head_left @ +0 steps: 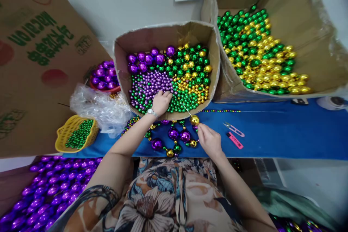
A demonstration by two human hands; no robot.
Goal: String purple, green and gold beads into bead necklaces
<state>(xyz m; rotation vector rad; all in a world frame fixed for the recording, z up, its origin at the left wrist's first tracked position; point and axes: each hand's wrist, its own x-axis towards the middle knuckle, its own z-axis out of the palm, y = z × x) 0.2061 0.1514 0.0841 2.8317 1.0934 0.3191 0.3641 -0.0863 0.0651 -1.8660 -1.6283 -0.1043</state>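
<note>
While the right hand grips a gold bead, the left hand rests among small beads

As it sits at the right hand's pinched fingertips, by the near rim of the middle box, the gold bead has a thin, needle-like wire slanting up from it. The left hand, a watch on its wrist, is inside that box, fingers bent over the small purple and green beads; whether it grips any, I cannot tell. Just left of the right hand, a strand of larger purple, gold and green beads lies on the blue cloth. To the right are pink snips and a bigger box; to the left, clear plastic and a yellow basket.
</note>
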